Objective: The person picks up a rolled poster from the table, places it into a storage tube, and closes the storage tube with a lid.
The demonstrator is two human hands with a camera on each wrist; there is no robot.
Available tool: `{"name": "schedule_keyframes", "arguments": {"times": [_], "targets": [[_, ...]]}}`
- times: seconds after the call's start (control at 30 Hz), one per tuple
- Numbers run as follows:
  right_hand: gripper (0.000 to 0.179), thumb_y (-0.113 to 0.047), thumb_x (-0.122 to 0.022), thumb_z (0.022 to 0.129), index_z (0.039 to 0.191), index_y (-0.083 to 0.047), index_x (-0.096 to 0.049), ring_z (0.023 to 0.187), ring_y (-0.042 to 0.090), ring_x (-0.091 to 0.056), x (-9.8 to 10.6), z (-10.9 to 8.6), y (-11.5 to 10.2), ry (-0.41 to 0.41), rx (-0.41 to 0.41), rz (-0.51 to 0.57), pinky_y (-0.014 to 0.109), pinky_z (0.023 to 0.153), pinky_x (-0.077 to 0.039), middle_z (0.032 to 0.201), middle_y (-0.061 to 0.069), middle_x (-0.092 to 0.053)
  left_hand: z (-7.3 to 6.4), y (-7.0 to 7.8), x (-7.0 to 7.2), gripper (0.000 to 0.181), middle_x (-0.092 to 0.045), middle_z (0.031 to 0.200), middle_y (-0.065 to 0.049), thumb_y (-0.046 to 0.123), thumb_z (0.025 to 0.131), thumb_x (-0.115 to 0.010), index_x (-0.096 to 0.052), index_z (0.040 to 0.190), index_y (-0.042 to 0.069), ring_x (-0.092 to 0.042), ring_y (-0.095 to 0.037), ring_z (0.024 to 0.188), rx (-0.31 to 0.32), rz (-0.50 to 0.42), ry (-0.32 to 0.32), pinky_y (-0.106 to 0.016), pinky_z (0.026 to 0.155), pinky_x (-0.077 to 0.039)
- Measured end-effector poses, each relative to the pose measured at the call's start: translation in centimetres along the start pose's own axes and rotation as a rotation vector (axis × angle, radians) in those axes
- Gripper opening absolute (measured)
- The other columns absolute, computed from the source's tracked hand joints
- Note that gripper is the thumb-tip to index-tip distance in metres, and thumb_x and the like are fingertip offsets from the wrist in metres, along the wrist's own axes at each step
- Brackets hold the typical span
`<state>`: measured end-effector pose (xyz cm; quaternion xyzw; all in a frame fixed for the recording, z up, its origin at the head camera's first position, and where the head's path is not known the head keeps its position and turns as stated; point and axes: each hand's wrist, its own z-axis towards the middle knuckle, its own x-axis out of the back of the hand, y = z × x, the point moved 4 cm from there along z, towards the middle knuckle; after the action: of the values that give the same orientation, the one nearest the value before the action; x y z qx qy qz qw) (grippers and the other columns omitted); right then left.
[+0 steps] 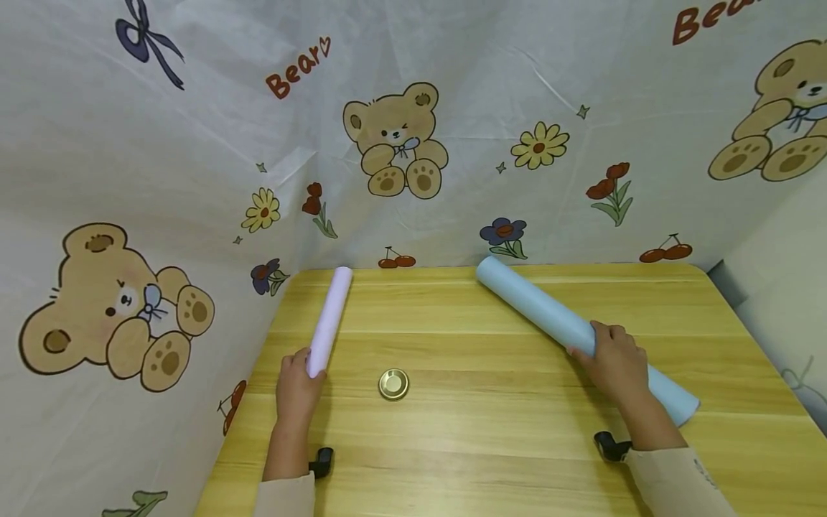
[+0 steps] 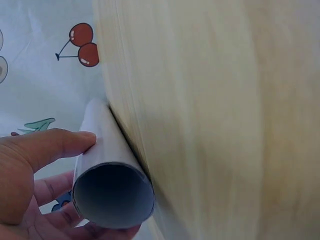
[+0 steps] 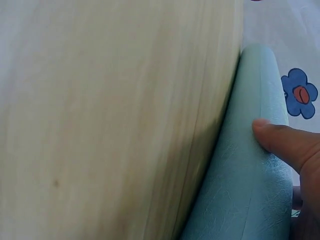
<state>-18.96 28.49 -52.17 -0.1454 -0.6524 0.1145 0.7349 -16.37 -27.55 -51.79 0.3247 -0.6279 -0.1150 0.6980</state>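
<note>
A slim lilac tube [image 1: 330, 323] lies on the left of the wooden table, its far end near the cloth. My left hand [image 1: 300, 385] grips its near end. In the left wrist view the thumb presses on top of the hollow tube [image 2: 116, 200] and the fingers curl under it. A longer, thicker light blue roll [image 1: 536, 305] slants across the right side. Around its middle my right hand [image 1: 618, 362] holds it, the thumb lying along the creased surface of the roll [image 3: 240, 175] in the right wrist view. The right fingers are mostly hidden.
Between the hands a small round gold-coloured lid or dish [image 1: 393, 384] sits on the table [image 1: 452, 445]. A bear-printed cloth [image 1: 478, 64] hangs behind the table and along its left side. Black wrist mounts [image 1: 611, 446] show at both wrists.
</note>
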Motion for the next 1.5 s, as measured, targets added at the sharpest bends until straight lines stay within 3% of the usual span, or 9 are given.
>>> {"name": "schedule_keyframes", "arguments": {"times": [0.3,0.47,0.63,0.77,0.93,1.07,1.17,1.27,1.5], "targets": [[0.081,-0.038,-0.076,0.088,0.142,0.01,-0.04,0.101,0.059,-0.058,-0.1,0.1,0.1,-0.026,-0.024,-0.02,0.067,0.074,-0.043,0.121,0.043,-0.054,0.0,0.0,0.5,0.059,-0.062,0.113,-0.035,0.018,0.091,-0.072,-0.051,0.139,-0.01,-0.065,-0.044,0.093,0.027,-0.017,-0.031,-0.05,0.074,-0.056],[0.081,-0.039,-0.076,0.087,0.143,0.009,-0.04,0.102,0.059,-0.057,-0.3,0.3,0.4,-0.032,-0.023,-0.009,0.067,0.075,-0.043,0.123,0.043,-0.053,0.0,-0.2,0.7,0.058,-0.06,0.118,-0.031,0.021,0.092,-0.071,-0.052,0.139,-0.006,-0.063,-0.043,0.1,0.061,-0.065,0.003,-0.051,0.08,-0.055],[0.082,-0.039,-0.075,0.088,0.144,0.009,-0.04,0.105,0.059,-0.056,-0.3,0.4,0.5,-0.053,-0.01,-0.002,0.068,0.077,-0.042,0.125,0.042,-0.052,0.2,-0.4,0.8,0.057,-0.055,0.131,-0.025,0.026,0.095,-0.069,-0.05,0.143,0.0,-0.061,-0.042,0.11,0.14,-0.23,0.013,-0.038,0.077,-0.058],[0.081,-0.037,-0.077,0.087,0.143,0.007,-0.041,0.108,0.058,-0.054,-0.4,0.3,0.4,-0.04,0.002,0.005,0.068,0.081,-0.041,0.127,0.041,-0.052,0.2,-0.4,1.2,0.055,-0.054,0.135,-0.022,0.029,0.097,-0.068,-0.051,0.143,0.004,-0.058,-0.037,0.112,0.207,-0.372,0.05,-0.025,0.074,-0.053],[0.079,-0.032,-0.081,0.083,0.142,0.005,-0.044,0.11,0.059,-0.052,-0.3,0.1,0.3,0.002,0.025,0.021,0.07,0.084,-0.039,0.129,0.039,-0.052,0.4,-0.7,1.3,0.053,-0.047,0.145,-0.023,0.026,0.098,-0.067,-0.05,0.143,0.003,-0.052,-0.035,0.123,0.289,-0.612,0.099,-0.015,0.074,-0.054],[0.079,-0.028,-0.083,0.081,0.142,0.004,-0.045,0.113,0.059,-0.049,-0.3,-0.2,0.5,0.045,0.04,0.029,0.071,0.087,-0.037,0.131,0.039,-0.051,0.4,-0.9,1.2,0.054,-0.038,0.153,-0.023,0.025,0.099,-0.066,-0.047,0.144,0.001,-0.045,-0.036,0.133,0.339,-0.789,0.132,-0.023,0.089,-0.059],[0.081,-0.024,-0.085,0.079,0.144,0.004,-0.045,0.115,0.059,-0.046,-0.2,-0.3,0.8,0.067,0.041,0.032,0.072,0.09,-0.034,0.132,0.039,-0.048,0.3,-1.0,1.1,0.055,-0.034,0.154,-0.021,0.028,0.101,-0.063,-0.045,0.146,0.002,-0.042,-0.036,0.136,0.362,-0.867,0.143,-0.032,0.101,-0.056],[0.085,-0.02,-0.085,0.078,0.148,0.003,-0.042,0.116,0.059,-0.043,0.3,-0.4,1.1,0.095,0.034,0.044,0.072,0.092,-0.03,0.133,0.038,-0.046,0.3,-0.9,1.1,0.056,-0.033,0.155,-0.02,0.031,0.102,-0.06,-0.043,0.148,0.003,-0.042,-0.036,0.136,0.37,-0.919,0.135,-0.037,0.107,-0.052],[0.086,-0.013,-0.085,0.076,0.149,0.0,-0.043,0.116,0.06,-0.04,1.3,-0.3,1.4,0.13,0.049,0.074,0.072,0.091,-0.028,0.132,0.037,-0.043,0.3,-0.8,1.1,0.056,-0.035,0.149,-0.016,0.039,0.103,-0.057,-0.043,0.146,0.007,-0.056,-0.031,0.119,0.396,-0.944,0.139,-0.037,0.105,-0.053]]}}
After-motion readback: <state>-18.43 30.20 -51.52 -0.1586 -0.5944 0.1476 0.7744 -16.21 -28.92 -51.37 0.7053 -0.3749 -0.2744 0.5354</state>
